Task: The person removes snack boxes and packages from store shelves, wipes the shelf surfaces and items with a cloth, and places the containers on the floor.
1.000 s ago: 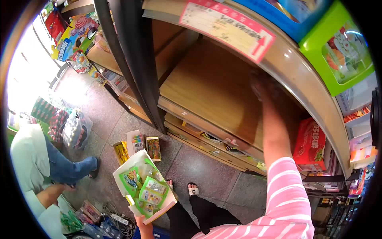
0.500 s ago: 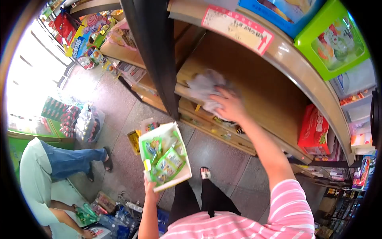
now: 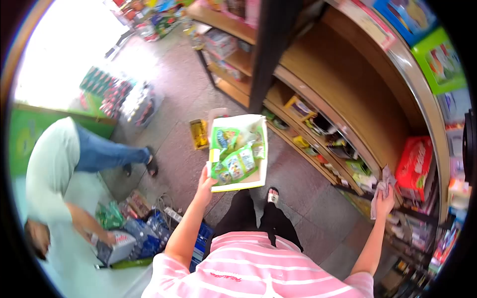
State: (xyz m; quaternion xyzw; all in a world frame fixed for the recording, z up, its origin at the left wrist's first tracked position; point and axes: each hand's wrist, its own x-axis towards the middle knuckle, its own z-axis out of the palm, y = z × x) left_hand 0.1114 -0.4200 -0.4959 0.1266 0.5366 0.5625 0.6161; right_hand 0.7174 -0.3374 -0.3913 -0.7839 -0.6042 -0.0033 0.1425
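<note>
My left hand (image 3: 204,186) grips the near left corner of an open white box (image 3: 262,130), held out over the floor. Green snack packets (image 3: 239,163) lie loosely inside it. Off to the right, my right hand (image 3: 383,200) is closed on a crumpled greyish cloth (image 3: 382,185) beside the shelf edge. Close to that hand stands a red box (image 3: 416,161) on the wooden shelf (image 3: 343,84), whose boards show bare wood to the left of the red box.
Lower shelves hold small packaged goods (image 3: 338,148). A yellow box (image 3: 199,134) sits on the floor past the white box. At left a person in a pale shirt (image 3: 49,159) bends over bottles and boxes; bundled bottles (image 3: 142,105) stand farther back. A dark shelf post (image 3: 273,49) rises ahead.
My right hand has left the shelf board with the cloth and moved right, beside the red box. The view has shifted; my left hand still holds the white box. The other person bends lower.
</note>
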